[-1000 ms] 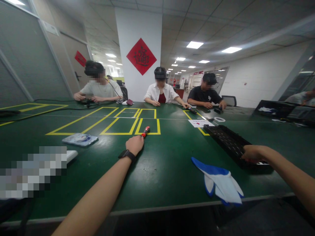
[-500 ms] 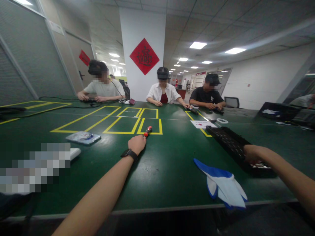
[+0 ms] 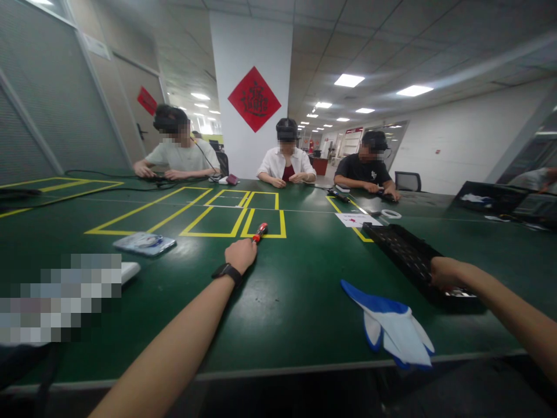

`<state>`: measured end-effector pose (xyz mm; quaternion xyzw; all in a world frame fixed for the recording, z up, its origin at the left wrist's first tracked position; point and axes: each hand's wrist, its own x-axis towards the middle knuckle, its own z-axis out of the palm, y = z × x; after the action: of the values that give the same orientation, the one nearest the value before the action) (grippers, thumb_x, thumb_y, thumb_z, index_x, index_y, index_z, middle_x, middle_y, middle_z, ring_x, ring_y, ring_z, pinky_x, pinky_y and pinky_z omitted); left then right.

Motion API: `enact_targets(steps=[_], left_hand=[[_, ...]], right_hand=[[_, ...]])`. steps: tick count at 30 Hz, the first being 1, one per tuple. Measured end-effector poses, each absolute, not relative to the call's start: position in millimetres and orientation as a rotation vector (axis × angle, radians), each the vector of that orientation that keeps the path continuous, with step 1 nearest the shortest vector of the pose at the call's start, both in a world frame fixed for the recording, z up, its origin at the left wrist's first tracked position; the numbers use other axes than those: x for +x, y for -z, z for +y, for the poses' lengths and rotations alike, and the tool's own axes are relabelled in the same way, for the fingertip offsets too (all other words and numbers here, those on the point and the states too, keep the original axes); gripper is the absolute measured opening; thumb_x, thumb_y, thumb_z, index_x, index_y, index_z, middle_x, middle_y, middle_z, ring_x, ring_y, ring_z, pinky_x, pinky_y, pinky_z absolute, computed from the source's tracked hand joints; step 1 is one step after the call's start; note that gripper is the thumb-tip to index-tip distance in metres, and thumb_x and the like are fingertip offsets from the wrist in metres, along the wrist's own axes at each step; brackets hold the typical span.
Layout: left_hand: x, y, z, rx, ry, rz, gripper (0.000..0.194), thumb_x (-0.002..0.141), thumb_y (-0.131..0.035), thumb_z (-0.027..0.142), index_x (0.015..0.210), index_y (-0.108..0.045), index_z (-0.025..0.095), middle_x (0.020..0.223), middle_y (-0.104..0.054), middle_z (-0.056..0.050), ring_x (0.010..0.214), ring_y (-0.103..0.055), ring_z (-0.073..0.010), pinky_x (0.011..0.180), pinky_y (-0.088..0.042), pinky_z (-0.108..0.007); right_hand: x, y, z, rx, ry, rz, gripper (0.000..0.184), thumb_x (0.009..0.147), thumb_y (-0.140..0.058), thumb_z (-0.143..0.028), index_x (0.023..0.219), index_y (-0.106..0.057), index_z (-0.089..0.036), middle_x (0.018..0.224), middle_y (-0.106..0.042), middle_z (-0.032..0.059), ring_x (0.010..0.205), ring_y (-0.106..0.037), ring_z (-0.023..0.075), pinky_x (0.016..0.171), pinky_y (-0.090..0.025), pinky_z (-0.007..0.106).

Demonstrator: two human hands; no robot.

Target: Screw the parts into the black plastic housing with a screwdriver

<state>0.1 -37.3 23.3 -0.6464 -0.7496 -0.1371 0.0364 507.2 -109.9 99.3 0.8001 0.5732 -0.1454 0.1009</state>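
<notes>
My left hand (image 3: 241, 254) is closed on a screwdriver (image 3: 260, 232) with a red and black handle, which sticks out beyond the fist over a yellow taped box. A dark watch band is on that wrist. Far to the right, my right hand (image 3: 446, 273) reaches into the near end of a long black compartmented tray (image 3: 404, 249). Its fingers are down inside and hidden, so what they touch does not show. Small shiny pieces (image 3: 460, 293) lie in the tray beside them. A blue and white glove (image 3: 398, 331) lies on the table left of the tray.
The green table (image 3: 300, 325) carries yellow tape outlines. A flat plastic-wrapped packet (image 3: 145, 243) lies left, a printed paper sheet (image 3: 357, 220) and a white ring (image 3: 390, 214) beyond the tray. Several people sit across the table; a dark handheld tool (image 3: 339, 195) lies near them.
Both my hands stay almost where they were. Across the table, the middle person's hand has drawn back from the dark tool toward their body. The view has shifted slightly.
</notes>
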Motion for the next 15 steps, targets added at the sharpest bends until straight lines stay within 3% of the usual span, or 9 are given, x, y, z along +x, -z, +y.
enact_targets(steps=[9, 15], left_hand=[[-0.8, -23.6, -38.5, -1.995, 0.438, -2.298, 0.046, 0.087, -0.028, 0.042, 0.091, -0.065, 0.015, 0.096, -0.067, -0.014, 0.088, -0.063, -0.0281, 0.072, -0.048, -0.036], [-0.8, -23.6, -39.4, -2.004, 0.447, -2.283, 0.047, 0.087, -0.027, 0.043, 0.092, -0.065, 0.015, 0.096, -0.067, -0.014, 0.088, -0.063, -0.0268, 0.073, -0.048, -0.035]], right_hand=[[507.1, -100.2, -113.7, 2.354, 0.346, 1.693, 0.012, 0.071, -0.057, -0.013, 0.062, -0.065, -0.009, 0.070, -0.065, 0.0119, 0.069, -0.063, 0.0201, 0.059, -0.042, 0.027], [545.7, -84.5, -109.7, 2.421, 0.126, 1.730, 0.023, 0.060, -0.070, -0.034, 0.054, -0.063, -0.013, 0.063, -0.063, 0.0098, 0.064, -0.061, 0.0235, 0.056, -0.041, 0.030]])
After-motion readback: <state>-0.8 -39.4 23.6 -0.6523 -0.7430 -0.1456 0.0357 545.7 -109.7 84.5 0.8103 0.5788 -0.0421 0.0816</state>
